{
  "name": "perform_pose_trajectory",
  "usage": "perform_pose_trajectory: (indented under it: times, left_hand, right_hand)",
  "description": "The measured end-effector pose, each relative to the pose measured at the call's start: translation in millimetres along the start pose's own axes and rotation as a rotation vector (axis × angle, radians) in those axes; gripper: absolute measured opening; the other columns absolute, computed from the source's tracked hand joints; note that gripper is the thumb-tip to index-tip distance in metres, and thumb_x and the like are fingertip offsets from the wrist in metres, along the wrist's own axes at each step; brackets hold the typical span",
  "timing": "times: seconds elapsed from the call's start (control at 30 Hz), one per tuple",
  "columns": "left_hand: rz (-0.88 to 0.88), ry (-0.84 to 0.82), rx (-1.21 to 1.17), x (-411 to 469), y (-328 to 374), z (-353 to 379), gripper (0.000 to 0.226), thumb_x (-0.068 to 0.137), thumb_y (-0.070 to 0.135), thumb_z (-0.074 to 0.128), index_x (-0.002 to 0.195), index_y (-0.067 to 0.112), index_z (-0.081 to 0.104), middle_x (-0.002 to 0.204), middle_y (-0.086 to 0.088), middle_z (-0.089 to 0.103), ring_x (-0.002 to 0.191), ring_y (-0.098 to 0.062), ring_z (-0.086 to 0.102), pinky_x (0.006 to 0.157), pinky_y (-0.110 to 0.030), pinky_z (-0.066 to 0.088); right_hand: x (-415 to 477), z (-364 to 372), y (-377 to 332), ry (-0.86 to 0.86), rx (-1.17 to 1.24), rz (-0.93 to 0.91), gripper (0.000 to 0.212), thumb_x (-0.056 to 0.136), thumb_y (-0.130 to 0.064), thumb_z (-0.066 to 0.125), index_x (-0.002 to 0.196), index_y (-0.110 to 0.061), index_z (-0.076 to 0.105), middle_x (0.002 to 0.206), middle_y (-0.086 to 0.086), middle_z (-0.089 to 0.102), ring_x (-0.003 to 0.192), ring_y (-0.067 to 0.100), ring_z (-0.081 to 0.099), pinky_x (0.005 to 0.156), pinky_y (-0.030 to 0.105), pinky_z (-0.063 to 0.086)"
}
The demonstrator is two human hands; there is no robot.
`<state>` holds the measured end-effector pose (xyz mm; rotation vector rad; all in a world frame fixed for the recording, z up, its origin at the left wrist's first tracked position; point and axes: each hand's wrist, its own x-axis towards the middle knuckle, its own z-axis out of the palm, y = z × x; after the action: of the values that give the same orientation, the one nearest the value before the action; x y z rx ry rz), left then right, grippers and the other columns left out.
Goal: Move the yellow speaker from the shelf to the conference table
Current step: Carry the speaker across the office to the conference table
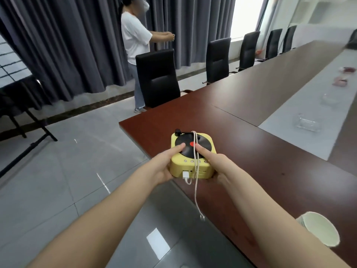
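Observation:
The yellow speaker (193, 167) looks like a small record player, with a black disc and a red dot on top. Both hands hold it over the near edge of the dark red conference table (260, 157). My left hand (164, 165) grips its left side, thumb on the disc. On the other side, my right hand (218, 165) grips it with the thumb on the disc too. A white cable (196, 190) is draped over the speaker and hangs down below it. I cannot tell whether the speaker rests on the table.
A white paper cup (320, 229) stands on the table at the near right. Glass dishes (307, 123) sit on a grey runner (309, 105) along the table's middle. Black chairs (157, 78) line the far side. A person (135, 41) stands by the grey curtains.

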<state>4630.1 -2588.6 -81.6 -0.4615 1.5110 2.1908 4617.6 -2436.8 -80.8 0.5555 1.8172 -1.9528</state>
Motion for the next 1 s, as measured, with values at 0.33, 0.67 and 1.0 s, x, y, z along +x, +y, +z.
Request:
perform_pose_trajectory:
  times: [0.33, 0.67, 1.0]
  left_hand:
    - [-0.099, -0.154, 0.094, 108, 56, 58, 0.027, 0.088, 0.033, 0.059, 0.102, 0.01, 0.066, 0.082, -0.007, 0.075, 0.07, -0.021, 0.072, 0.06, -0.03, 0.059]
    - [-0.171, -0.388, 0.187, 185, 81, 115, 0.022, 0.089, 0.03, 0.057, 0.093, 0.01, 0.065, 0.071, -0.006, 0.075, 0.059, -0.019, 0.072, 0.049, -0.029, 0.057]
    - [-0.287, -0.69, 0.342, 266, 109, 166, 0.029, 0.087, 0.032, 0.059, 0.108, 0.013, 0.064, 0.093, -0.007, 0.074, 0.084, -0.023, 0.069, 0.07, -0.037, 0.054]
  right_hand:
    - [72, -48, -62, 0.167, 0.126, -0.016, 0.094, 0.039, -0.054, 0.087, 0.113, -0.003, 0.061, 0.101, 0.014, 0.072, 0.092, 0.033, 0.07, 0.084, 0.053, 0.056]
    - [103, -97, -93, 0.368, 0.285, -0.016, 0.085, 0.042, -0.051, 0.088, 0.108, -0.004, 0.063, 0.101, 0.016, 0.072, 0.092, 0.035, 0.07, 0.085, 0.056, 0.055]
    - [128, -122, -123, 0.641, 0.452, -0.064, 0.056, 0.069, -0.043, 0.08, 0.108, -0.007, 0.061, 0.093, 0.012, 0.07, 0.08, 0.029, 0.069, 0.078, 0.045, 0.058]
